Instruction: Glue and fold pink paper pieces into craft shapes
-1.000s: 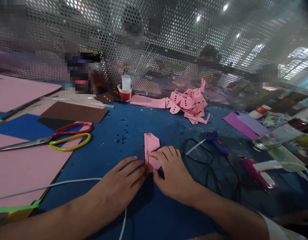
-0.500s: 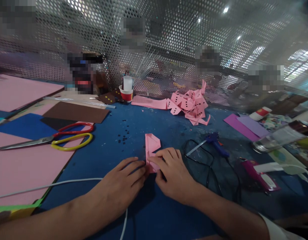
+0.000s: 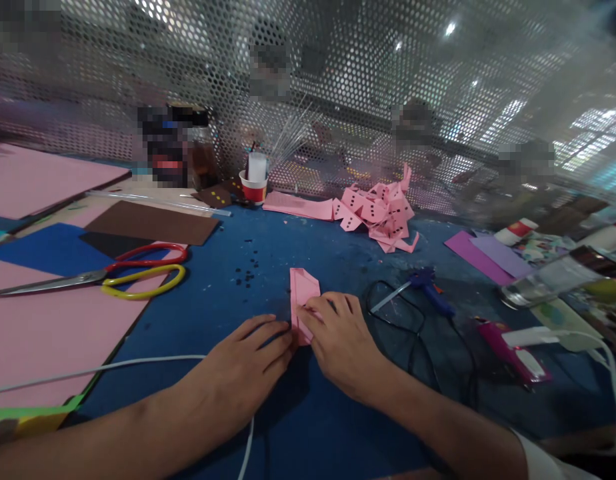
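A small folded piece of pink paper [image 3: 303, 287] lies on the blue tabletop in front of me, its upper right corner slanted. My left hand [image 3: 251, 360] lies flat and open, fingertips against the paper's lower left edge. My right hand [image 3: 343, 347] is over the paper's right side, with bent fingers pressing its folded flap down and hiding part of it. Its thumb is tucked low at the paper's lower end. Small dark paper dots [image 3: 246, 273] are scattered on the table to the left.
To the left, scissors [image 3: 143, 270] rest on coloured sheets. A pile of dotted pink paper pieces [image 3: 381, 210] and a cup [image 3: 253, 188] stand along the back. On the right are a blue glue gun [image 3: 431, 290] with its cord, a magenta device [image 3: 513, 350] and a clear jar [image 3: 548, 277].
My right hand has shifted slightly up and left, and the flap on the right now lies folded over, closing the notch in the pink paper. The left hand has stayed put.
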{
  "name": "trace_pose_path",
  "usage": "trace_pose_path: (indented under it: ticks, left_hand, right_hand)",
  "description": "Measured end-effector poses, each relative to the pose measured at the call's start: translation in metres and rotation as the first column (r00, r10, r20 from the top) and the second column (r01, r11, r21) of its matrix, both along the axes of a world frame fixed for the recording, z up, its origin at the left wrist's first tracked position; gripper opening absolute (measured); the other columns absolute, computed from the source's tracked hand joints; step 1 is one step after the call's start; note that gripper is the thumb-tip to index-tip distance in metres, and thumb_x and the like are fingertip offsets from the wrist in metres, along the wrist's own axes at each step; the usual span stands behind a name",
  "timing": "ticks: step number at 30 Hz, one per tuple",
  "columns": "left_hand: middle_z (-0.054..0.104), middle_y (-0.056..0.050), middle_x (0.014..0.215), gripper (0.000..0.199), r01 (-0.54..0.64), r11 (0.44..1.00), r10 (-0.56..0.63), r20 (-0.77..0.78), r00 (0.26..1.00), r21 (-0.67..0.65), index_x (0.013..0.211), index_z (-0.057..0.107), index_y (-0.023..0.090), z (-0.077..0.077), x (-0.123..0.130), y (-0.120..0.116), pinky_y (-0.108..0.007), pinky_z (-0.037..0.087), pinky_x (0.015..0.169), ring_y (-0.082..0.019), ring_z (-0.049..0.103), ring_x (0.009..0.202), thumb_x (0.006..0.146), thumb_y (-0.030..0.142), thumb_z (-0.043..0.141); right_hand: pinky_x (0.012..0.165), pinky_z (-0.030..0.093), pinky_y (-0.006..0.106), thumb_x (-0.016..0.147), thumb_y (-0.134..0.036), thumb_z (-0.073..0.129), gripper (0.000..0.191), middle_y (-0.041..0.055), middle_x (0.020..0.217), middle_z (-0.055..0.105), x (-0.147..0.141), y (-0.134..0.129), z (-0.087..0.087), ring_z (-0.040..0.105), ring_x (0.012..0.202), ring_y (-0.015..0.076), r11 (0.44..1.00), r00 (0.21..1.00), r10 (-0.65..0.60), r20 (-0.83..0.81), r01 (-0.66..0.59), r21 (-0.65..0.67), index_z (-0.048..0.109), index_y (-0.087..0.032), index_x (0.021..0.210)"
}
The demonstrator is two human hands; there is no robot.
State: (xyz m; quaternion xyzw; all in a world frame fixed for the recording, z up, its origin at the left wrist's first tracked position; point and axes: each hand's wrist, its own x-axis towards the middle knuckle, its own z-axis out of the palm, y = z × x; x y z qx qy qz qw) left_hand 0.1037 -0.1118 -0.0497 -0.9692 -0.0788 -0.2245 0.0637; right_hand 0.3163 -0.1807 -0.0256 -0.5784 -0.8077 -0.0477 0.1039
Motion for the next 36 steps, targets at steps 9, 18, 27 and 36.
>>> trace_pose_path:
  ticks: [9,18,27,36]
  left_hand:
    - [0.076,-0.006,0.116,0.031,-0.005,1.0,0.005,-0.031,1.0,-0.002,0.117,0.072,0.014,0.001,-0.001,0.001,-0.041,0.033,0.111,-0.025,0.06,0.113,0.099,0.021,0.048]
    - [0.076,-0.005,0.114,0.029,-0.013,1.0,0.013,-0.024,1.0,-0.001,0.114,0.073,0.014,0.003,0.0,0.002,-0.041,0.035,0.109,-0.024,0.062,0.11,0.098,0.021,0.051]
    - [0.075,-0.002,0.115,0.022,-0.043,0.998,0.041,-0.041,0.998,-0.049,0.115,0.073,0.019,-0.004,0.0,0.003,-0.042,0.031,0.113,-0.025,0.061,0.115,0.098,0.025,0.059]
    - [0.075,-0.005,0.119,0.026,-0.014,0.999,0.011,-0.075,0.997,-0.046,0.117,0.073,0.017,-0.002,-0.003,0.002,-0.045,0.035,0.112,-0.026,0.063,0.115,0.094,0.023,0.06]
  right_hand:
    - [0.093,0.035,0.049,0.098,-0.014,0.054,0.033,0.0087,0.12,0.065,0.0,0.002,0.001,0.047,0.113,0.0292,0.999,1.0,0.021,0.007,-0.021,0.026,0.06,-0.02,0.13]
    - [0.095,0.035,0.047,0.098,-0.013,0.056,0.03,0.0076,0.122,0.066,0.002,-0.004,0.004,0.049,0.112,0.0274,0.996,0.997,0.072,0.027,-0.074,0.049,0.062,-0.02,0.127]
    - [0.095,0.035,0.047,0.098,-0.014,0.056,0.03,0.0083,0.12,0.067,0.0,-0.006,0.004,0.049,0.11,0.027,0.994,0.996,0.089,0.01,-0.09,0.062,0.062,-0.017,0.128]
    - [0.094,0.037,0.046,0.098,-0.013,0.056,0.028,0.0078,0.112,0.069,0.001,-0.008,0.003,0.051,0.108,0.0263,0.989,0.99,0.138,-0.042,-0.135,0.066,0.063,-0.016,0.124]
